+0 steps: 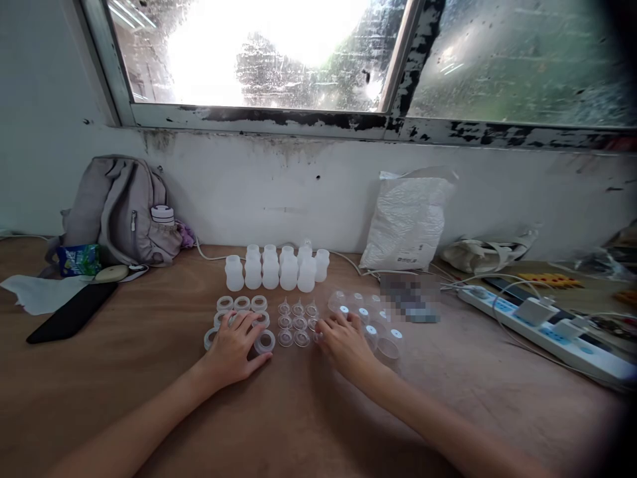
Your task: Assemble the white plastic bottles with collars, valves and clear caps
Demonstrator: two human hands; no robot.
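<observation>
Several white screw rings [225,303] lie in rows. My left hand [230,348] rests over them, fingers spread and touching some; its palm hides part of the rows. To the right, several clear silicone bottle nipples [299,323] stand in rows, tips up. My right hand [348,345] is at their right edge, its fingers apart and bent down beside the nearest nipples, partly covering them. Clear dome caps [388,348] with white-blue dots are grouped just beyond that hand. Behind everything stand several frosted white baby bottles [288,271], upright.
A grey backpack [119,212] leans on the wall at left, with a black flat case [72,312] before it. A white plastic bag [408,222] stands against the wall. At right lies a long power strip [542,332] with cables and plugged-in chargers.
</observation>
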